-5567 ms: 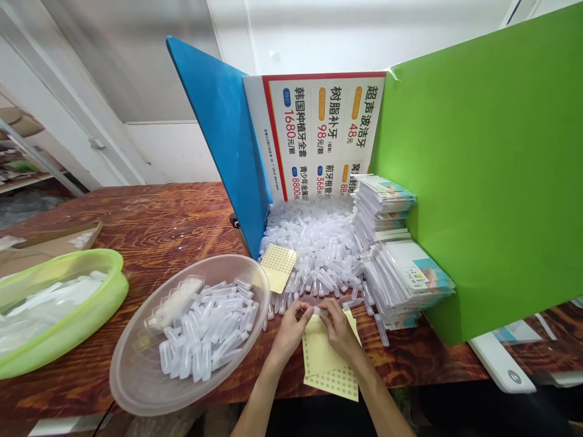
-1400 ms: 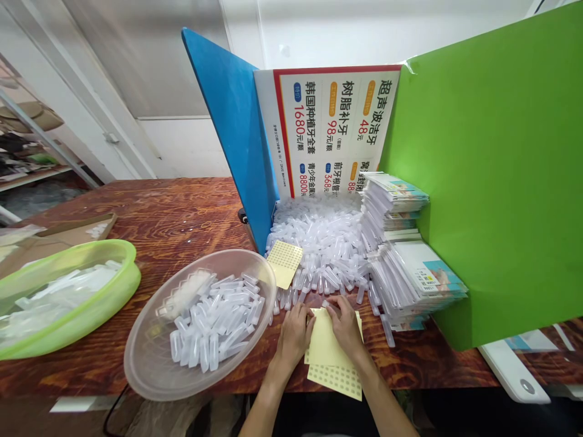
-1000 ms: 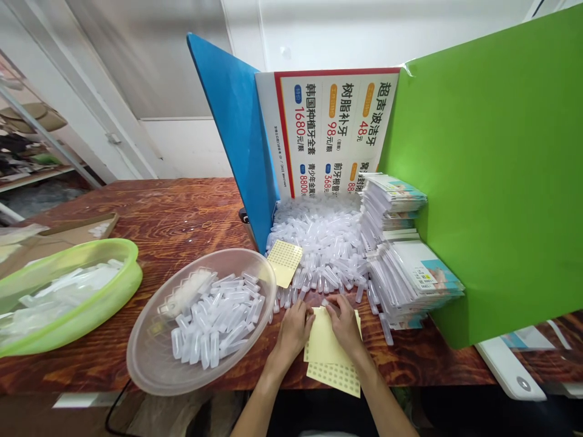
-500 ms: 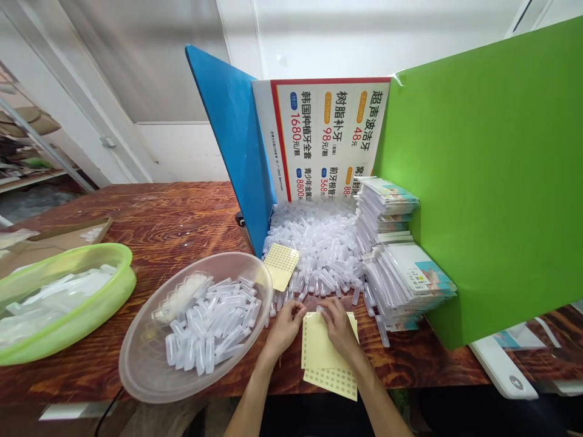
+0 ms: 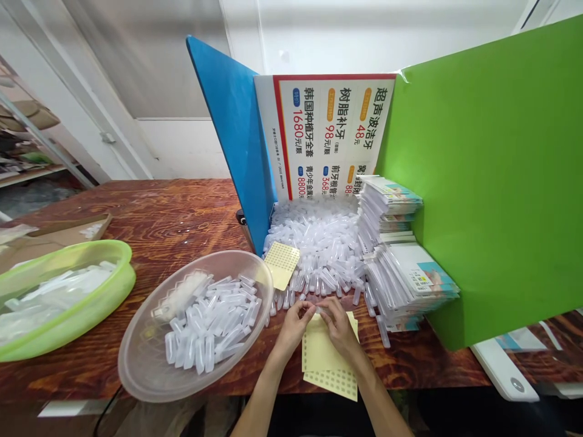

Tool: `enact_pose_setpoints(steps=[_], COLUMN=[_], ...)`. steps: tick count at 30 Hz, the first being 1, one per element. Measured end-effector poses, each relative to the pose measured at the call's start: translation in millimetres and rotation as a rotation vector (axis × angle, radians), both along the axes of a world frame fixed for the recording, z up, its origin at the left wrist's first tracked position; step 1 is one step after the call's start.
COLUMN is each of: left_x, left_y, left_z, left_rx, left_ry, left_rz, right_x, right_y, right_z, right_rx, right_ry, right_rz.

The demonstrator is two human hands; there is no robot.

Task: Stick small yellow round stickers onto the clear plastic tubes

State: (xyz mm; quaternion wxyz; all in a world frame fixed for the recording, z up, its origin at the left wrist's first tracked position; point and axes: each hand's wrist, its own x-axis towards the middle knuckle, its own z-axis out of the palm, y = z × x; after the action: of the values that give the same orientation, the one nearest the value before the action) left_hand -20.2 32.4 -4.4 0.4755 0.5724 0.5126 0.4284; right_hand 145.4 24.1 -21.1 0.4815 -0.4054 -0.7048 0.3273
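Note:
My left hand is closed in a pinch, fingertips meeting those of my right hand; what it pinches, if anything, is too small to tell. My right hand is closed around a small whitish plastic tube, mostly hidden by the fingers. Under my right hand lie pale yellow sticker sheets, the lower one showing rows of small round dots. Just beyond my fingers spreads a big heap of translucent plastic tubes. Another dotted sticker sheet rests at the heap's left edge.
A translucent oval basket of similar tubes stands left, with a lime-green basket farther left. Stacked printed cards rise on the right. Blue and green boards and a printed price board wall in the heap.
My left hand has moved right and slightly up, so its fingertips now meet those of my right hand at the tube. The right hand has hardly moved. The view has shifted slightly.

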Motion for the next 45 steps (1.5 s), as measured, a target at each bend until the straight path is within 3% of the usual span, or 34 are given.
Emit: enact_pose_setpoints(steps=[27, 38, 45], left_x=[2.6, 0.1, 5.9], left_y=[-1.7, -8.1, -20.3], left_z=[-3.4, 8.6, 22.7], left_rx=[0.008, -0.064, -0.176], left_ry=[0.006, -0.030, -0.103], left_rz=[0.030, 0.063, -0.027], right_x=[-0.7, -1.1, 1.3], right_y=[-1.3, -2.5, -5.5], right_z=[4.4, 8.0, 9.6], right_rx=[-0.007, -0.016, 0.049], right_ry=[0.003, 0.007, 0.015], right_rz=[0.010, -0.002, 0.029])
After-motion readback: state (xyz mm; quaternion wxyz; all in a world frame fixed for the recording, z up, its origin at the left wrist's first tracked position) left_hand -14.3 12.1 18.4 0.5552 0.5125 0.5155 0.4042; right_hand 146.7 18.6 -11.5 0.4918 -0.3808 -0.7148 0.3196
